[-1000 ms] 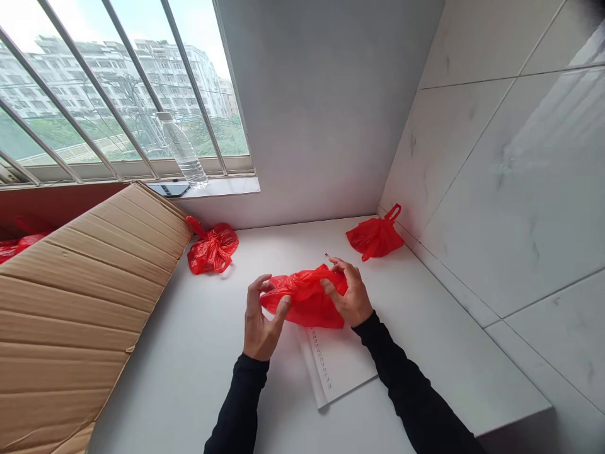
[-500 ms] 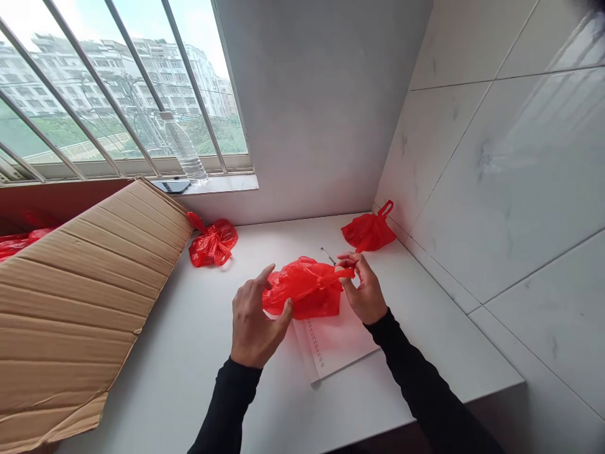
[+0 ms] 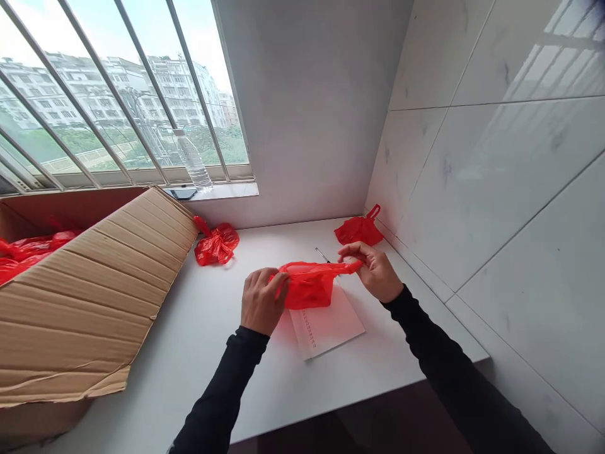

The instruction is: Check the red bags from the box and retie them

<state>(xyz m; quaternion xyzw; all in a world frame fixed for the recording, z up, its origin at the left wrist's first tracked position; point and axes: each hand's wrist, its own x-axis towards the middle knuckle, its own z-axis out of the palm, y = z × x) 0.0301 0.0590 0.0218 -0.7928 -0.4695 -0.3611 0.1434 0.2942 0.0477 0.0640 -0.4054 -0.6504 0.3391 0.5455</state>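
Note:
A red plastic bag (image 3: pixel 309 290) is stretched sideways between my two hands, above a white spiral notebook (image 3: pixel 331 325). My left hand (image 3: pixel 263 297) is closed on the bag's left side. With thumb and fingers, my right hand (image 3: pixel 373 268) pinches the bag's twisted right end. Something dark shows faintly through the red plastic; I cannot make out what it is. Just behind the bag lies a pen (image 3: pixel 322 255), partly hidden.
A tied red bag (image 3: pixel 217 244) sits at the back left of the white table (image 3: pixel 189 366), another red bag (image 3: pixel 359 230) at the back right. To the left stands a cardboard box (image 3: pixel 108 271) holding red bags. A water bottle (image 3: pixel 193 161) and a phone (image 3: pixel 182 193) rest on the sill.
My left hand was open beside the bag and has closed on its left side. The bag's top has been drawn out into a taut band. The view has shifted slightly.

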